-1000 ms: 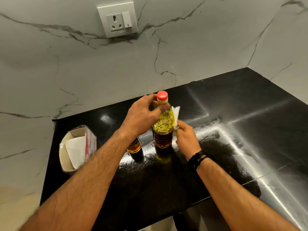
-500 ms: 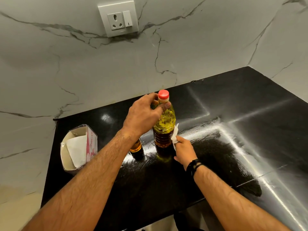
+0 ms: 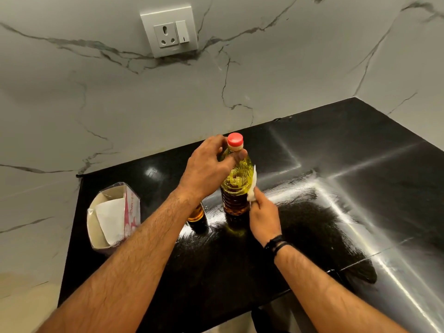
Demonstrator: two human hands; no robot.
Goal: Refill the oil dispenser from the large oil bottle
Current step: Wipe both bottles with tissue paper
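A: On the black tabletop (image 3: 312, 145), where does the open room lie?

B: To the right and behind the large oil bottle (image 3: 236, 186) the glossy surface runs bare to the corner of the 2 marble walls (image 3: 96, 104). The near edge cuts across under the forearms; the left edge sits just beyond an open carton (image 3: 113, 217) with white paper inside.

A: And the bottle?

B: Upright near the middle, red cap (image 3: 235, 139) on. The oil dispenser (image 3: 197, 216) stands just left of it, mostly hidden behind the left wrist.

A: The hands?

B: The left hand (image 3: 209, 169) has its grip curled round the bottle's neck below the cap. The right hand (image 3: 263, 215) pinches a white tissue (image 3: 252, 186) against the bottle's right side.

A: The room?

B: A white socket plate (image 3: 169, 34) is set in the veined wall above; streaks of light glare across the tabletop.

A: Any change from half a second ago?

B: The tissue now reaches higher up the bottle's side; the left hand stays on the neck.
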